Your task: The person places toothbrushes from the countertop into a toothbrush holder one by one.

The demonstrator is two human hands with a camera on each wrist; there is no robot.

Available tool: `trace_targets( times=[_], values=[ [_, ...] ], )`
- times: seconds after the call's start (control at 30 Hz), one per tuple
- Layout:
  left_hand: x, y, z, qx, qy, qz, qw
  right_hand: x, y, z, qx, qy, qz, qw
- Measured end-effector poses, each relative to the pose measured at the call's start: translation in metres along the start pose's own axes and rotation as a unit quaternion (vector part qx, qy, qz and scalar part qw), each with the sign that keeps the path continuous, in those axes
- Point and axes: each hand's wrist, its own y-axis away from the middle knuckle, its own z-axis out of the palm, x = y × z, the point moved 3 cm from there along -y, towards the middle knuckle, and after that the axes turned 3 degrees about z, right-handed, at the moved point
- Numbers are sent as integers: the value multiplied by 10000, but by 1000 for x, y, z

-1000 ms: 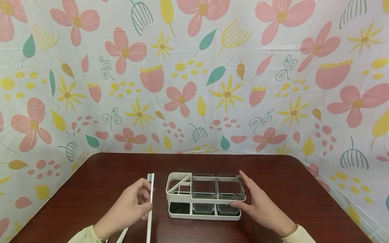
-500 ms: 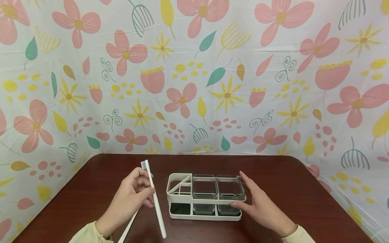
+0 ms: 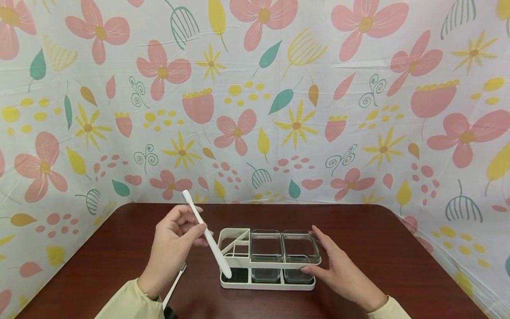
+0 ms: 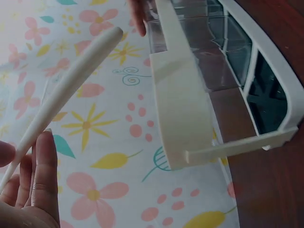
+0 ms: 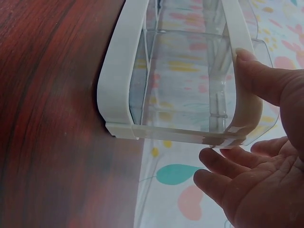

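Observation:
My left hand (image 3: 173, 237) pinches a white toothbrush (image 3: 218, 255) between thumb and fingers. The brush slants, its bristle head up and left, its handle end in front of the left part of a cream toothbrush holder (image 3: 275, 265). In the left wrist view, the brush handle (image 4: 76, 78) stands apart from the holder frame (image 4: 183, 109). Two clear cups, one in the middle (image 3: 266, 248) and one at the right (image 3: 301, 248), sit in the holder. My right hand (image 3: 344, 272) holds the holder's right end, thumb on the front rim (image 5: 247, 99), fingers around the end.
A second white toothbrush (image 3: 174, 285) lies on the dark red table (image 3: 358, 221), left of the holder. By the left sleeve, a small dark object (image 3: 169, 313) shows, too cut off to identify. A flowered cloth (image 3: 255, 88) hangs behind the table.
My left hand has moved up and right with the toothbrush, tilting it so the handle end swings toward the holder's left part. My right hand has stayed on the holder.

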Motion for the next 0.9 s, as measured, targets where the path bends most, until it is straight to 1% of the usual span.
trace_targets(
  times=[0.13, 0.37, 0.47, 0.6, 0.8, 0.9],
  values=[
    [0, -7, 4, 144, 183, 121, 9997, 0, 0, 0, -17, 5, 2, 10000],
    [-3, -17, 11, 277, 400, 577, 9971, 0, 0, 1, 44, 98, -35, 9999],
    [-7, -19, 14, 320, 378, 683, 9964, 0, 0, 1, 87, 126, -86, 9998],
    [-14, -22, 17, 366, 317, 741, 9961, 1, 1, 1, 107, 132, -127, 9998],
    [-21, -23, 23, 344, 183, 863, 9955, 1, 2, 1, 197, 201, -245, 9993],
    [-25, -23, 25, 323, 116, 875, 9956, 1, 2, 2, 210, 201, -280, 9992]
  ],
)
